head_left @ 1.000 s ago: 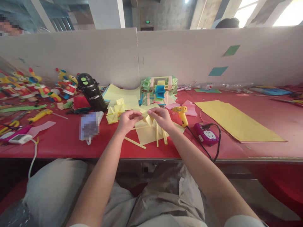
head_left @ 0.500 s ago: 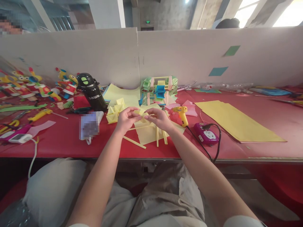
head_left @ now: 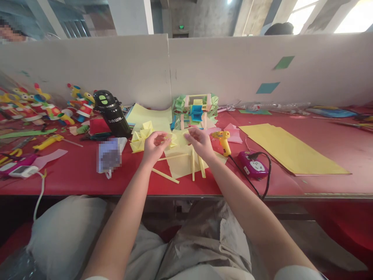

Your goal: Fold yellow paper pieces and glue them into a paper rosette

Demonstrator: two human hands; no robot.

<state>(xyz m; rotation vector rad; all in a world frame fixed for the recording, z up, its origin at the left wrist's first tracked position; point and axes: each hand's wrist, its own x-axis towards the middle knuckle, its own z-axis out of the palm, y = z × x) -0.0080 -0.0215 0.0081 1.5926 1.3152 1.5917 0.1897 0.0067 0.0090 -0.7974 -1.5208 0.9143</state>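
My left hand point(head_left: 156, 144) is closed, thumb against fingers, on a small folded piece of yellow paper point(head_left: 173, 140). To its right my right hand point(head_left: 199, 140) pinches the edge of a pale yellow paper piece point(head_left: 184, 136); whether the two pieces are joined I cannot tell. Below the hands lies a flat pale yellow sheet point(head_left: 177, 167) with thin rolled paper sticks point(head_left: 192, 165) on it. Folded yellow paper shapes point(head_left: 141, 139) sit just left of my left hand. Behind my hands stands a green, blue and yellow paper model point(head_left: 196, 111).
A yellow glue gun point(head_left: 223, 142) and a purple power socket point(head_left: 253, 165) with a black cable are at right, beside large yellow sheets point(head_left: 291, 149). At left stand a black bottle point(head_left: 112, 114) and several colourful figures point(head_left: 49, 107). A white partition point(head_left: 233, 66) closes the back.
My hands have moved apart, the right one shifting right. More of the yellow paper shows between them.
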